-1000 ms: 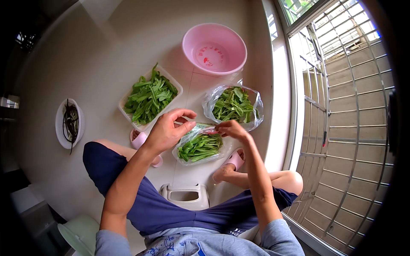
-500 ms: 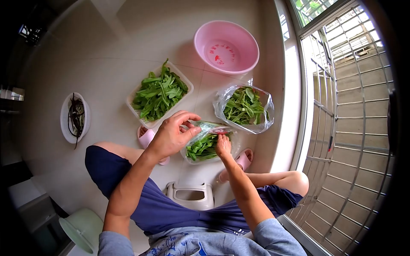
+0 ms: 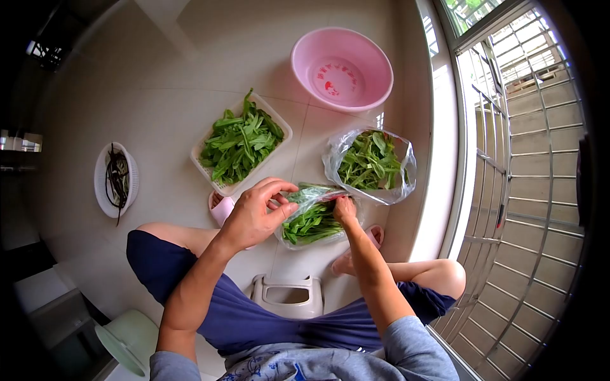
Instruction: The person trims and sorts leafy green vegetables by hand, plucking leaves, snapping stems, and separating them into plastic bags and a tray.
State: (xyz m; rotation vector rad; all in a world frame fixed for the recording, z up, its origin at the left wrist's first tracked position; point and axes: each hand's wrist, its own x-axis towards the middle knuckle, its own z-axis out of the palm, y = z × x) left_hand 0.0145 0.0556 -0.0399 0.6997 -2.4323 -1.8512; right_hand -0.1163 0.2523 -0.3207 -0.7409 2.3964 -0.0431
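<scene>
Between my feet lies a clear plastic bag [image 3: 316,195] of leafy greens [image 3: 311,227], with the leaves and stems showing through its open side. My left hand [image 3: 259,213] is closed on the bag's near-left edge, thumb and fingers pinched together. At the bag's right side, my right hand [image 3: 345,209] has its fingers closed on the plastic by a red patch; the fingertips are partly hidden. Just beyond my right hand stands a second clear bag [image 3: 407,171], open at the top, holding more greens [image 3: 370,159].
A white basket [image 3: 287,120] heaped with long green leaves sits ahead on the left. Farther off is a pink basin [image 3: 381,89]. To the left, a small white basket [image 3: 101,184] holds dark, thin strands. A plastic stool [image 3: 311,305] is before me; a barred window lines the right.
The view has shifted slightly, so most things appear a little farther right and lower. My right hand has moved a little right along the bag; my left hand keeps its pinch.
</scene>
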